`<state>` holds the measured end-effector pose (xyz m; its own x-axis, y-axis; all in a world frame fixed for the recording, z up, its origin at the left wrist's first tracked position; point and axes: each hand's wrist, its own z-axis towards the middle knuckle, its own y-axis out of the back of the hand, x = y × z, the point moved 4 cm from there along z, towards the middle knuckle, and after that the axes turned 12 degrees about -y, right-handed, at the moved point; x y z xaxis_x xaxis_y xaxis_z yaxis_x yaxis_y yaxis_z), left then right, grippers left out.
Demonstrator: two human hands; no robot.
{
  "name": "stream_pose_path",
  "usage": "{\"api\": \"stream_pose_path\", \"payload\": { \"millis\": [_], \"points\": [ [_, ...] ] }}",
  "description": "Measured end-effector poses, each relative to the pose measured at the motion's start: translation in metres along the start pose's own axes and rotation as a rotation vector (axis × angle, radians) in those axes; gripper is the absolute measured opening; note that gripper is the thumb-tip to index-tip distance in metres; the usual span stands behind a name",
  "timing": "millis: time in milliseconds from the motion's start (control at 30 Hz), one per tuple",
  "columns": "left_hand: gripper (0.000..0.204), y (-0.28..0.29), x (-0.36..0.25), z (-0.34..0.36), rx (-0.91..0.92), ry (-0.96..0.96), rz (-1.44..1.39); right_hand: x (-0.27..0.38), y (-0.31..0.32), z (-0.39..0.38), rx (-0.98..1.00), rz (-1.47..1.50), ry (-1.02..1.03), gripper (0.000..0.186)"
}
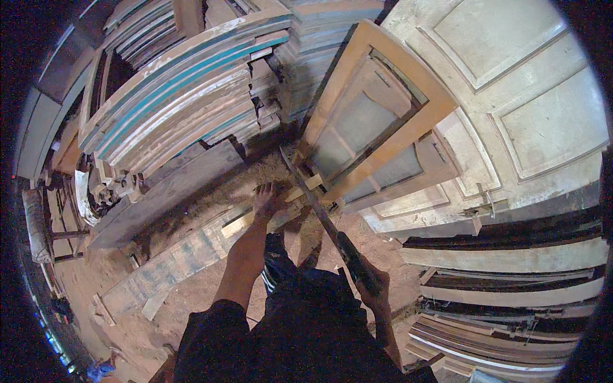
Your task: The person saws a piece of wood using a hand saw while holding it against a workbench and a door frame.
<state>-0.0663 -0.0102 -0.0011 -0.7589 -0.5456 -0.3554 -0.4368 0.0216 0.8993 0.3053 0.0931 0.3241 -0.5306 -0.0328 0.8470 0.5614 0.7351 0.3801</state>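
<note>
A long handsaw (pixel 314 203) slants from my right hand toward the far middle, its blade crossing a narrow pale wooden strip (pixel 237 225) near the strip's right end. Whether the teeth are in the wood is too small to tell. My right hand (pixel 377 284) is closed round the saw's dark handle. On the strip, left of the blade, lies my left hand (pixel 265 201), its fingers over the wood, holding it down. Beneath the strip stretches a wide, worn plank (pixel 169 263), running down to the left.
Stacked boards (pixel 179 96) fill the far left, with a dark plank (pixel 172 191) before them. Glazed wooden frames (pixel 399 70) lean at the far right, against a pale panelled door (pixel 530 140). More timber (pixel 511 262) lies at right. Brown dusty ground (pixel 217 297) surrounds my legs.
</note>
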Motion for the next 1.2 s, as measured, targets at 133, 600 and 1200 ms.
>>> {"api": "stream_pose_path", "payload": {
  "millis": [133, 600, 1200],
  "points": [
    [0.115, 0.001, 0.005, 0.0, -0.021, -0.021, 0.01, 0.026, -0.006, 0.006, 0.048, 0.034, -0.039, 0.059],
    [0.115, 0.017, -0.002, -0.006, -0.008, -0.003, -0.007, 0.016, -0.013, 0.017, 0.074, 0.069, -0.085, 0.06],
    [0.11, 0.024, -0.022, -0.002, 0.042, -0.103, 0.032, -0.001, -0.006, 0.021, 0.026, -0.26, -0.08, 0.063]
  ]
}}
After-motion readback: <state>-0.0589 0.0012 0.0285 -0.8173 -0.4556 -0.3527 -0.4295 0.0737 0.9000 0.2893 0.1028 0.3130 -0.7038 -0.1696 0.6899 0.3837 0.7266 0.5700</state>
